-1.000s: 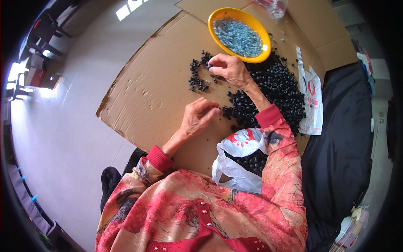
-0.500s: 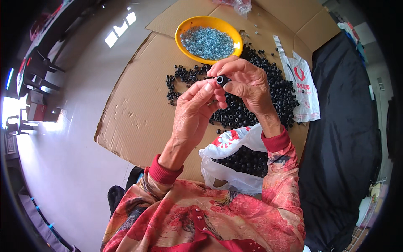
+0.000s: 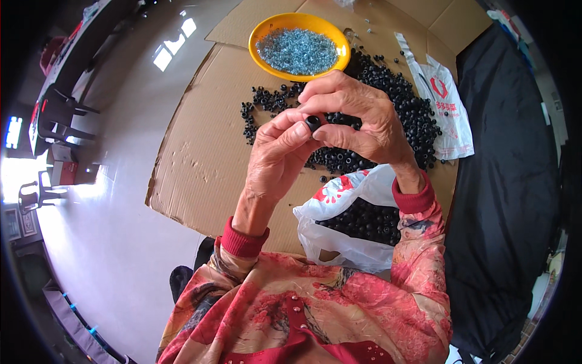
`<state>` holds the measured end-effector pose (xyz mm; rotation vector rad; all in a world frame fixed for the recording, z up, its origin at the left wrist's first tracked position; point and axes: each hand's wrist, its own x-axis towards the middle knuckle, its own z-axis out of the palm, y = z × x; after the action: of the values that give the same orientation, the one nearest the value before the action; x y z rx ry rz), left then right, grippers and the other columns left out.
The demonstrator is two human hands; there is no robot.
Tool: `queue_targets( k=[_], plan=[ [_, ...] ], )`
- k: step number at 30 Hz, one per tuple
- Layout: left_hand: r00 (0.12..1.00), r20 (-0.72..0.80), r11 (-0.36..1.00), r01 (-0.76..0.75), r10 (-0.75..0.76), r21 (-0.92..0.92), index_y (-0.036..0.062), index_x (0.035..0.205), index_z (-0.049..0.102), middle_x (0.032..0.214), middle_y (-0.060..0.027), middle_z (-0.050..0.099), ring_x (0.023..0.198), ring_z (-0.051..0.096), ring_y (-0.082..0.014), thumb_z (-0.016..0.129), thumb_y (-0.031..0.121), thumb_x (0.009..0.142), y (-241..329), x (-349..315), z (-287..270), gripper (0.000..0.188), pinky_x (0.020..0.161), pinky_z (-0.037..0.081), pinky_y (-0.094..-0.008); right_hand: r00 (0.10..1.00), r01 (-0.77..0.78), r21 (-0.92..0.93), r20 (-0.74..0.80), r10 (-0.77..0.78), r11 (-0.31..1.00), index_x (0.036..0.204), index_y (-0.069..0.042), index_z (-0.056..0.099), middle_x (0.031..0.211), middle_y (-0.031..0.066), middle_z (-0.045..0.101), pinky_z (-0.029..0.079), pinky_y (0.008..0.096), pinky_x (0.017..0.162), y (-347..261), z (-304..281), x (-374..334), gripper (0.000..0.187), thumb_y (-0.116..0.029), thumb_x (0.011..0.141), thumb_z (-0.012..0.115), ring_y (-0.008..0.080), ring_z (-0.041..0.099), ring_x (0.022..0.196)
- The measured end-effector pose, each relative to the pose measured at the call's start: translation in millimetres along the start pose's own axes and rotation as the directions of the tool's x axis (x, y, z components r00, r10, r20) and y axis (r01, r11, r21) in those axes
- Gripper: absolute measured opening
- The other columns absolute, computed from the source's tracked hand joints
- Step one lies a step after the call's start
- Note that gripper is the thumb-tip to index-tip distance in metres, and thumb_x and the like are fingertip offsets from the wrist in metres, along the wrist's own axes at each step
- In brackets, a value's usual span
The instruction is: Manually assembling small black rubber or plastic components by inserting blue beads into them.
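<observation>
My left hand (image 3: pixel 273 148) pinches a small black round piece (image 3: pixel 313 122) with a hole in its middle, like a thick bead, between thumb and fingers. The hole faces up toward me. Close over it is my right hand (image 3: pixel 364 115), its thumb tip at the piece's edge and its curled fingers apart from the thumb, above. Under and behind the hands spreads a heap of similar black pieces (image 3: pixel 400 100). Beyond them stands a yellow oval plate (image 3: pixel 257 57) with many tiny clear bluish pieces (image 3: pixel 297 51) in it.
Flattened cardboard (image 3: pixel 200 145) lies beneath everything. Near my right forearm, an open white plastic bag (image 3: pixel 309 233) holds more black pieces. Another white bag (image 3: pixel 458 127) lies flat at the right, beside a black cloth-like surface (image 3: pixel 497 200). A shiny floor (image 3: pixel 115 212) stretches on the left.
The black piece has tipped and shifted slightly down and left in the picture. My right fingers have moved up from it, and the view has shifted a little.
</observation>
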<state>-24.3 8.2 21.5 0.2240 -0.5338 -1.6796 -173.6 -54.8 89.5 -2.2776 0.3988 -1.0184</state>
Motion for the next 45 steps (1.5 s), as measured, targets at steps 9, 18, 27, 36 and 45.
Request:
queue_targets(
  k=[9,18,27,36,45],
  plan=[
    [0.997,-0.062,0.995,-0.05,0.045,-0.082,0.0038,0.104,0.053,0.102,-0.0077,0.058,0.092,0.057,-0.0191,0.051,0.018,0.088,7,1,-2,0.021,0.083,0.047,-0.0392,0.982,0.184,-0.187,0.002,-0.187,0.965,0.096,-0.007,0.06,0.089,0.0087,0.058,0.047,0.035,0.078,7,20,15,0.026,-0.007,0.072,0.067,0.0256,0.058,0.087],
    [0.962,0.037,0.957,-0.266,0.272,-0.115,0.0041,0.094,0.059,0.095,-0.0103,0.061,0.091,0.056,-0.0222,0.052,0.019,0.087,53,-5,-44,0.019,0.086,0.043,-0.0418,0.966,-0.255,-0.067,0.029,0.257,0.965,0.085,-0.002,0.064,0.078,0.0042,0.063,0.046,0.0234,0.062,53,28,6,0.008,-0.008,0.078,0.065,0.0114,0.059,0.07],
    [0.97,-0.061,0.953,-0.241,0.234,-0.182,0.0039,0.094,0.061,0.094,-0.0104,0.062,0.087,0.057,-0.0213,0.056,0.019,0.085,50,1,-62,0.018,0.084,0.045,-0.04,0.942,-0.204,-0.299,0.199,0.27,0.932,0.081,0.001,0.059,0.073,0.0116,0.058,0.048,0.0345,0.063,131,98,-21,0.01,-0.005,0.073,0.058,0.0271,0.059,0.069],
    [0.976,-0.132,0.945,-0.203,0.174,-0.255,0.0046,0.091,0.061,0.09,-0.0103,0.063,0.082,0.057,-0.0199,0.054,0.019,0.086,40,2,-70,0.017,0.082,0.047,-0.0402,0.952,-0.061,-0.479,0.237,0.195,0.876,0.066,-0.003,0.052,0.065,0.0146,0.056,0.05,0.0401,0.056,133,117,-30,0.009,-0.006,0.073,0.057,0.0334,0.061,0.064],
    [0.989,-0.093,0.96,-0.134,0.114,-0.246,0.003,0.095,0.057,0.093,-0.0108,0.061,0.083,0.058,-0.0187,0.053,0.015,0.088,24,3,-62,0.014,0.08,0.049,-0.0387,0.922,-0.383,-0.019,0.06,0.384,0.923,0.079,0.001,0.059,0.063,0.001,0.057,0.044,0.0214,0.052,39,40,17,0.01,-0.009,0.079,0.063,0.0052,0.051,0.055]
  ],
)
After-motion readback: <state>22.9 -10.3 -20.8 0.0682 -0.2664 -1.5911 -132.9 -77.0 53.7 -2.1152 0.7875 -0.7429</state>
